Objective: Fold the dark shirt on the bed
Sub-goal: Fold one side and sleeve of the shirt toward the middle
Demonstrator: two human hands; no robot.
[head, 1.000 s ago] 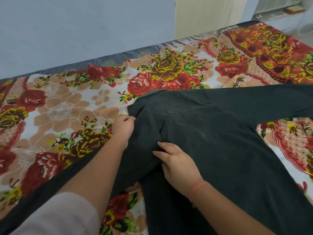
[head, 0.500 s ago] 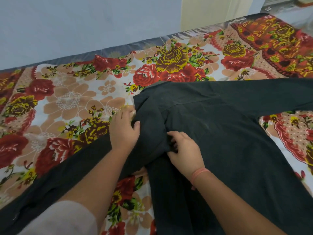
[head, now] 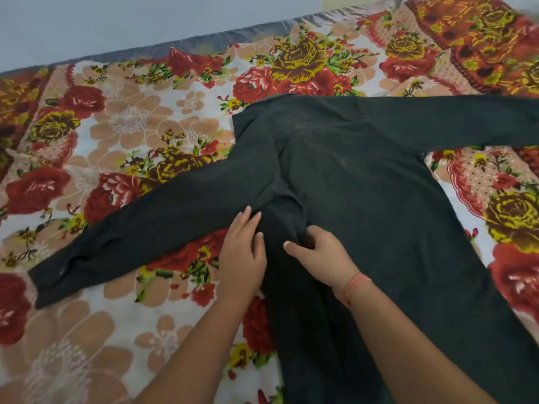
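Note:
The dark shirt (head: 364, 199) lies spread on the bed, body toward me, one long sleeve running down to the left and the other out to the right edge of view. My left hand (head: 242, 252) rests flat on the shirt at the left underarm, fingers together and extended. My right hand (head: 318, 252) sits just right of it, fingers curled into a bunched fold of the dark fabric at the underarm seam. A pink band circles my right wrist.
The bed carries a floral sheet (head: 131, 121) in red, yellow and peach. A grey mattress edge (head: 204, 39) runs along the far side against a pale blue wall (head: 116, 18).
Both hands have slid down from the shoulder area to the left underarm. The left sleeve now lies stretched out flat to the left. My view has tilted down.

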